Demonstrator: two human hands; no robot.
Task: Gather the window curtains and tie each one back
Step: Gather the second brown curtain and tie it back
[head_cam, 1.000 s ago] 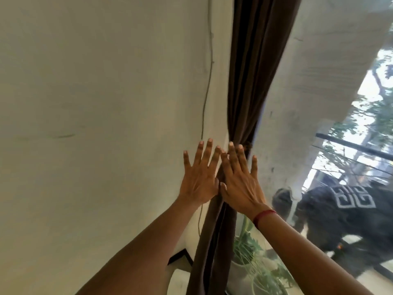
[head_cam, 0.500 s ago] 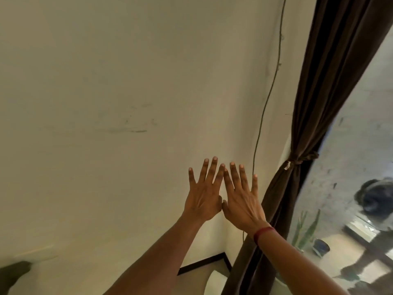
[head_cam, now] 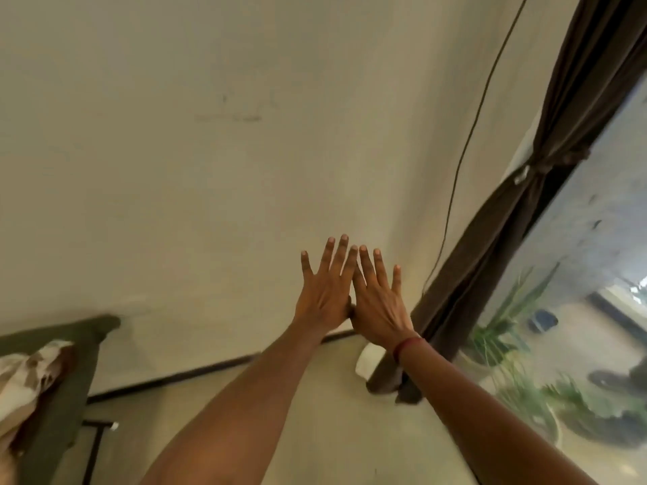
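The curtain (head_cam: 518, 218) runs off the top and right edges, and its hem is partly hidden behind the right forearm (head_cam: 472, 397), as is an unidentifiable white object (head_cam: 364, 362). The tie-back (head_cam: 549, 162) is blurred, its pale fastening unclear. The left edge cuts the patterned cushion (head_cam: 24, 379)

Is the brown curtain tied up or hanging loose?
Tied back. A tie cinches the brown curtain partway up, bunching the folds narrow there.

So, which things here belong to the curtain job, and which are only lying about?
Job: dark brown fabric curtain, its brown tie-back band, open left hand, open right hand.
Lying about: thin black wall cable, olive green cushion, brown-and-white patterned cloth, green potted plants behind the glass.
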